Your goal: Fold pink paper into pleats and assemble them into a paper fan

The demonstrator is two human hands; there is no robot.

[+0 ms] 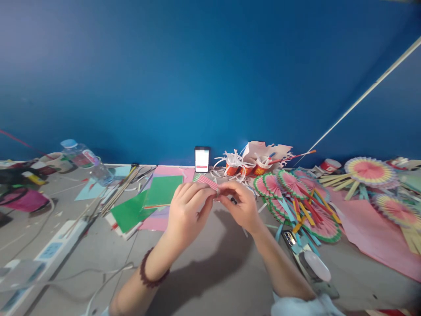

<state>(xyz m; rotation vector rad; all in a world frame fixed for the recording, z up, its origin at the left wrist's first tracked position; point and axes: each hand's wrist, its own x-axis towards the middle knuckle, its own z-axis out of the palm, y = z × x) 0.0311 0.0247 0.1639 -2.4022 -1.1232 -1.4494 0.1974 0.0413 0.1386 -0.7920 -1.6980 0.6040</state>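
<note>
Left hand: (189, 210) centre of frame, back of hand up, fingers curled in, thumb and fingers pinching the pleated paper; contact partly behind the knuckles.
Right hand: (241, 204) just right of centre, thumb and index nearly closed in a pinch at the paper's near end; exact contact too small to read.
Pleated paper: (208, 180) pink-and-white striped, greenish far edge, mid-frame between both hands, above the tabletop; lower part hidden by left fingers.
Bracelet: (154, 270) dark red, beaded, on left wrist.
Sleeve: (305, 306) light blue, right arm, cut off by bottom edge.
Phone: (201, 160) upright against the blue wall (210, 79), screen blurred out.
Green paper: (164, 191) left of the hands, overlapping pink sheets.
Paper cups: (262, 167) red, right of centre, white strips spilling out; rear ones partly covered.
Pleated fans: (297, 184) pink with green edges, heaped at right; overlaps hide the count.
White oval object: (316, 265) lower right, blurry, can't identify.
Power strip: (49, 252) lower left, blurry, cut off by left edge.
</note>
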